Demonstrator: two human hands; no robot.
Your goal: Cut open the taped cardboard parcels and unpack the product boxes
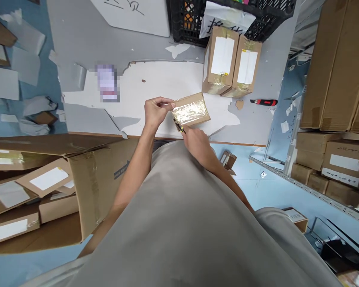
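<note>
My left hand (155, 113) pinches the taped package (192, 110) just beyond my right hand (199, 144), closed around a cutter (178, 126) at its near corner, apparently mid-cut, a stroke calling for steadiness

Over the worktable (248, 134) I see, from afar, the left hand (156, 111) at the package (194, 110)'s left end, the right hand (197, 144) at its near edge. Beyond, rightward, two cartons (223, 56) stand before a plastic crate (186, 39); right of them lies a utility knife (266, 102). An open carton (91, 187) holding boxes (49, 178) sits left.
</note>
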